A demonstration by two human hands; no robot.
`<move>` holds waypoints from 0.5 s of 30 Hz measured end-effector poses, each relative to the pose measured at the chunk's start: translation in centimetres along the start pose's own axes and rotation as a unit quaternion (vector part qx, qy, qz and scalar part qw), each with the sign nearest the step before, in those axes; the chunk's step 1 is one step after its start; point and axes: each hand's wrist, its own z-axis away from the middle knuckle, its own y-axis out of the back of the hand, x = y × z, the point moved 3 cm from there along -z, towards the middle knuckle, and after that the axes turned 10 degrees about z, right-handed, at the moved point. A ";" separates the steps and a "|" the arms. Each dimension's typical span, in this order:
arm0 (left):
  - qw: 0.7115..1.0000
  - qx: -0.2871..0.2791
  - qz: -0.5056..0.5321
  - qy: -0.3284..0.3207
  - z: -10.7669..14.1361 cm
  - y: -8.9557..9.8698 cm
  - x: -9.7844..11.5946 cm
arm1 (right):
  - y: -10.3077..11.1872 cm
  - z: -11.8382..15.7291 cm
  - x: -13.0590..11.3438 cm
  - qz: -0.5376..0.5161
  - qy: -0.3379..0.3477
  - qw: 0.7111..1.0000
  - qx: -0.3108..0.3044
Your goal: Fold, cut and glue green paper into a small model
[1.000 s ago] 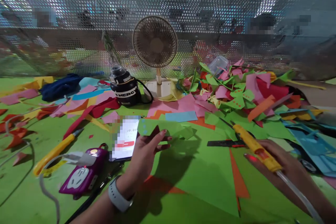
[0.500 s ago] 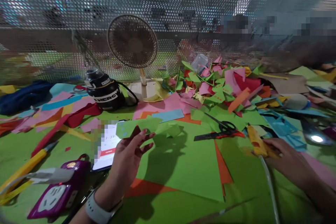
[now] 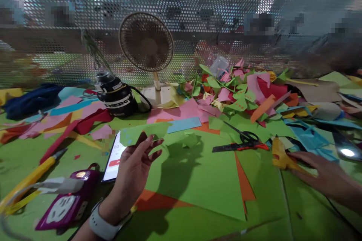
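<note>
My left hand [image 3: 135, 169], with a white band on the wrist, is raised over the green sheets. Its thumb and fingers pinch a light green paper piece [image 3: 158, 128] marked with blue spots; a dark red bit shows beside the fingertips. At the right, my right hand [image 3: 325, 175] is around the handle of a yellow hot glue gun [image 3: 279, 154], low over the table. The gun's nozzle points away from me and a pale cord runs toward me. Large green paper [image 3: 203, 180] lies over orange paper [image 3: 158, 199] between the hands.
Black scissors [image 3: 247, 137] and a dark blade-like strip lie beyond the green paper. A phone [image 3: 111, 162], purple power strip [image 3: 66, 203] and yellow cutter [image 3: 45, 169] are at left. Behind stand a black bottle [image 3: 120, 99], a fan [image 3: 147, 43] and a paper scrap heap [image 3: 234, 90].
My right hand and the glue gun have shifted slightly right, and the gun has turned, its handle lying more sideways. My left hand still pinches the green paper. The view has shifted a little.
</note>
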 end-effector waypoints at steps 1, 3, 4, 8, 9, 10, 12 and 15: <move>1.000 -0.002 0.001 -0.007 0.0 0.0 0.2 | 0.6 -0.4 -0.2 -0.008 0.011 1.000 -0.027; 1.000 -0.009 0.000 -0.015 0.0 -0.1 0.4 | 2.1 -1.4 -1.6 -0.018 0.008 0.999 -0.031; 1.000 -0.013 0.000 -0.017 0.0 -0.1 0.5 | 3.0 -1.9 -2.9 -0.028 0.017 0.999 -0.014; 1.000 -0.020 0.012 -0.020 -0.4 0.1 0.5 | 5.2 -4.7 -11.5 -0.085 0.190 0.978 -0.006; 1.000 -0.019 0.014 -0.020 -0.6 0.2 0.4 | 5.4 -5.6 -14.0 -0.095 0.230 0.968 -0.016; 1.000 -0.016 0.016 -0.018 -0.8 0.3 0.4 | 5.4 -6.6 -16.3 -0.098 0.268 0.958 -0.034; 1.000 -0.011 0.020 -0.013 -1.2 0.5 0.3 | 5.1 -8.6 -20.7 -0.107 0.352 0.928 -0.056; 1.000 -0.009 0.020 -0.012 -1.6 0.8 0.2 | 4.0 -11.5 -25.6 -0.097 0.401 0.906 -0.088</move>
